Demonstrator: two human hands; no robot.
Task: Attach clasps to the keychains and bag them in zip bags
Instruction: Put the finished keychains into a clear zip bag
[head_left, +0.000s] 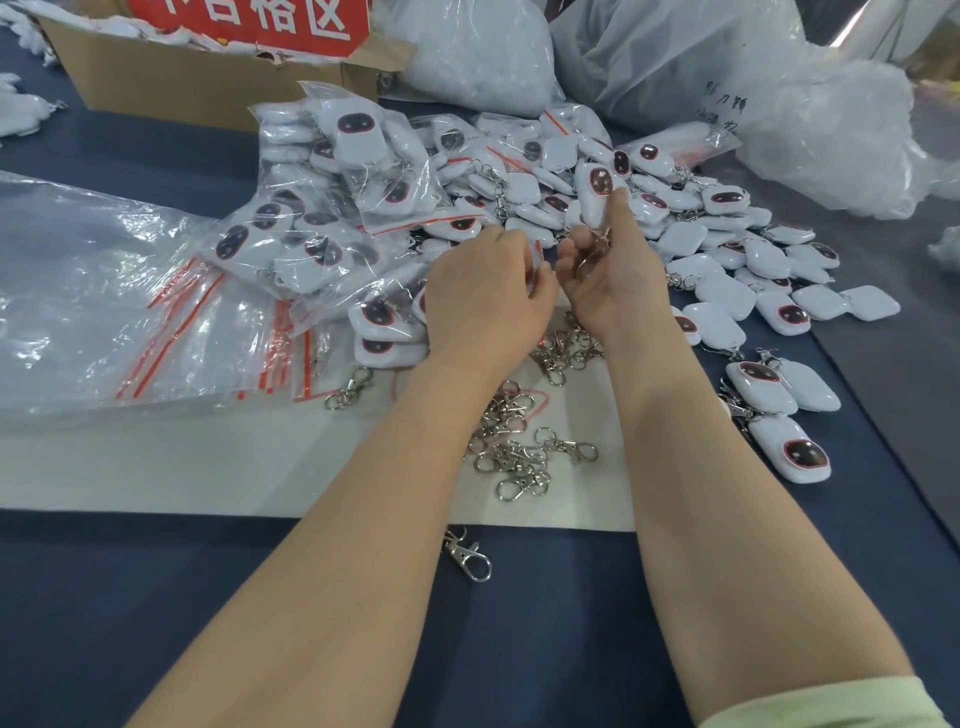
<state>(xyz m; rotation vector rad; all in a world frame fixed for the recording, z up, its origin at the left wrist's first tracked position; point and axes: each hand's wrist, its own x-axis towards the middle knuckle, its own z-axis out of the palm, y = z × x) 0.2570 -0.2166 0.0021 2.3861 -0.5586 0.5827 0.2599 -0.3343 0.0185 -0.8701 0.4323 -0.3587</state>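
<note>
Keychain (596, 193), white with a dark oval face, held upright above the pile. My right hand (608, 280) pinches its lower end, palm turned up, and a metal ring (588, 262) hangs at the palm. My left hand (488, 296) meets it from the side with its back to the camera and its fingers curled inward. Whether they pinch anything is hidden, so I cannot tell. I judge this to be the fitting step for one piece, clasp onto keychain, with bagging not yet begun for it.

Near my wrists, loose clasps (524, 452) lie scattered on a white sheet (208, 467). One stray clasp (469, 556) lies apart on the blue surface (156, 597).

Behind my hands, a heap of keychains (717, 244) spreads to the right. Some show chains or clasps; on others the fitting is too small to make out.

To the left, filled zip bags (332, 208), each holding several keychains, lie in a pile. Just beside them is a stack of empty zip bags (218, 332) with red strips. Farther back stand a cardboard box (208, 78) and pale plastic sacks (478, 47).

Progress, as I judge it: several bags are packed, so the work is well under way. The unbagged heap, the unused clasps and the empty bags suggest a good deal is left.
</note>
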